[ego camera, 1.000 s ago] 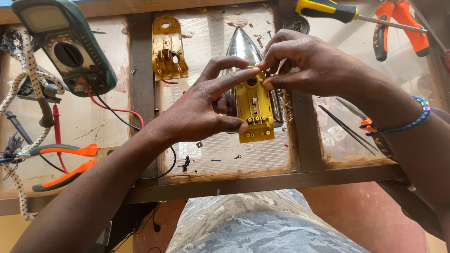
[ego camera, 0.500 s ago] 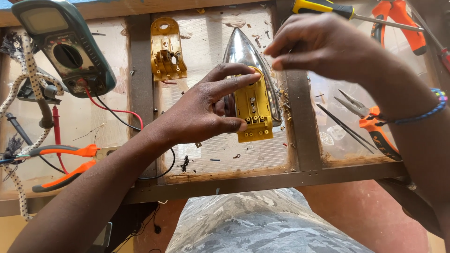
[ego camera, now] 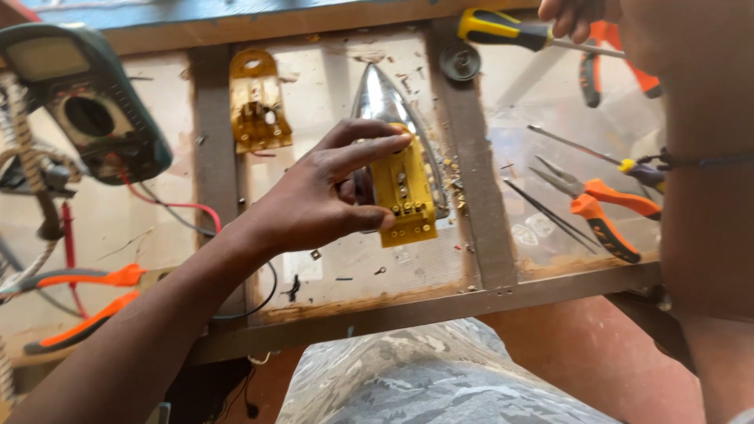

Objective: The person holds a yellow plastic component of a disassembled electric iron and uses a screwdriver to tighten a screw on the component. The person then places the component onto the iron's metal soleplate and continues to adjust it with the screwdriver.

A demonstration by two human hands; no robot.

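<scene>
Head view: glass-topped wooden workbench [ego camera: 471, 212] strewn with pliers [ego camera: 605, 208] and multimeter [ego camera: 86, 110].

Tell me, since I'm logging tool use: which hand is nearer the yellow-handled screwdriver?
Right. The right hand touches the yellow-handled screwdriver at the bench's far edge; the left hand is well below it, holding the yellow plastic part.

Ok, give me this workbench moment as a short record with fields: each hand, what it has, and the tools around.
left hand: grips a yellow plastic terminal block above a shiny pointed metal iron soleplate
right hand: at the top edge, on a yellow-handled screwdriver
bench left: dark green multimeter with a red lead
bench middle: second amber plastic part, lying apart
bench right: orange-handled pliers
</scene>
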